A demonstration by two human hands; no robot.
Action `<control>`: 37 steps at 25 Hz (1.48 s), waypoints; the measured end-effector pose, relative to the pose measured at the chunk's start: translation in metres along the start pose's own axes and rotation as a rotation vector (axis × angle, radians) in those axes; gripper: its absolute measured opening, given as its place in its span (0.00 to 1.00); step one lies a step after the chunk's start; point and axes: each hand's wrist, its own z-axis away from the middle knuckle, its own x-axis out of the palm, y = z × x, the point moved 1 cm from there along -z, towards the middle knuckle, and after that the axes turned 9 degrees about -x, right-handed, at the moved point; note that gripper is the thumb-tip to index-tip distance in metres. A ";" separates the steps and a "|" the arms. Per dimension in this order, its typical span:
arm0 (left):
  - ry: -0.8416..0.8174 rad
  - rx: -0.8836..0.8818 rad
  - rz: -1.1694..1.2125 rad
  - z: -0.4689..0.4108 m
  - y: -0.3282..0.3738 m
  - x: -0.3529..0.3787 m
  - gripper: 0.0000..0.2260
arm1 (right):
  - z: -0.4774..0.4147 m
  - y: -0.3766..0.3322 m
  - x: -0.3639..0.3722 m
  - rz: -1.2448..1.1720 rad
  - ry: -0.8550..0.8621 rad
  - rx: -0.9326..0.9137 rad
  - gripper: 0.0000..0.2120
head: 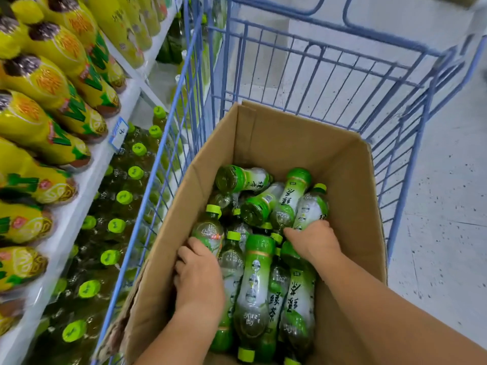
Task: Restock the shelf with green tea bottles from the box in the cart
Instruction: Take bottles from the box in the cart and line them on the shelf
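Cardboard box (263, 143) sits in blue wire cart (342, 75), centre frame, with green tea bottles (253, 280) heaped loose in its bottom. Left hand (197, 275) curls round left-edge bottle (209, 233). Right hand (313, 241) grips right-edge bottle (311, 208). Shelf (87, 185) runs down frame left; shelved bottles (123, 197), green-capped, stand on its lower tier.

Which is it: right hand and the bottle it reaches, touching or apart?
Touching: the head view shows the right hand curled round the green tea bottle.
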 end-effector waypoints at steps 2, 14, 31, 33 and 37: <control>0.013 0.004 0.007 -0.002 -0.001 0.006 0.33 | -0.003 0.003 0.009 -0.068 0.052 0.003 0.41; -0.057 0.139 0.088 0.002 -0.009 -0.003 0.40 | 0.067 0.025 0.029 -0.218 -0.156 -0.056 0.34; -0.273 0.141 0.637 -0.010 -0.003 -0.017 0.20 | 0.060 0.025 0.029 -0.960 -0.420 0.057 0.27; -0.334 0.138 0.717 -0.008 0.000 -0.016 0.22 | 0.062 0.026 0.026 -0.962 -0.415 0.052 0.27; -0.436 0.067 0.929 -0.004 0.002 -0.016 0.28 | 0.071 0.027 0.019 -0.855 -0.322 -0.031 0.28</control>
